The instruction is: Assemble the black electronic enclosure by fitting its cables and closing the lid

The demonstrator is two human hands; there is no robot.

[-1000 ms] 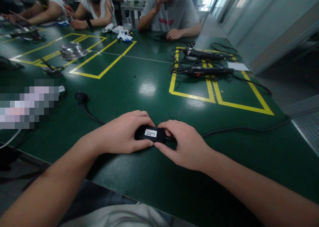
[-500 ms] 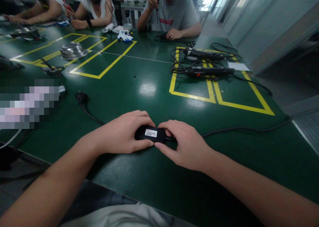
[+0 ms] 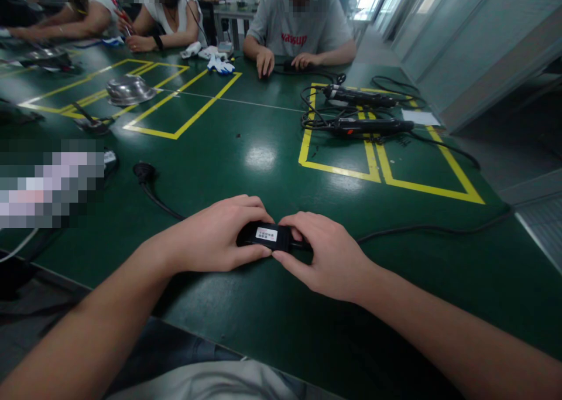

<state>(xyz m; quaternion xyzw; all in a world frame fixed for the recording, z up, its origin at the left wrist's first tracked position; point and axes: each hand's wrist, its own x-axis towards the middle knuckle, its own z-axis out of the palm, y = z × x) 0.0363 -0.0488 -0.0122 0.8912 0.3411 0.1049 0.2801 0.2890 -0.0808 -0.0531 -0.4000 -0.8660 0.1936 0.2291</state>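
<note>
A small black box with a white printed label [image 3: 266,234] lies on the green table, with a black cable coming out of each end. My left hand [image 3: 223,233] is closed around its left part, thumb in front and fingers behind. My right hand [image 3: 327,253] grips the right end between thumb and fingers, beside the cable exit. The left cable [image 3: 164,205] runs from under my left hand to a black plug [image 3: 144,171]. The right cable [image 3: 408,232] trails off toward the table's right edge. The undersides of both hands are hidden.
Beyond my hands, two black electric screwdrivers [image 3: 373,126] with cords lie across yellow tape rectangles [image 3: 338,170]. Metal bowl [image 3: 129,89], gloves [image 3: 220,65] and a dark metal piece [image 3: 93,123] are farther left. Co-workers sit across the table; one rests both hands [image 3: 264,65] on it.
My hands and the labelled box have hardly moved. Across the table, a co-worker's raised hand, which held a dark screwdriver-like tool, has come down to the tabletop.
</note>
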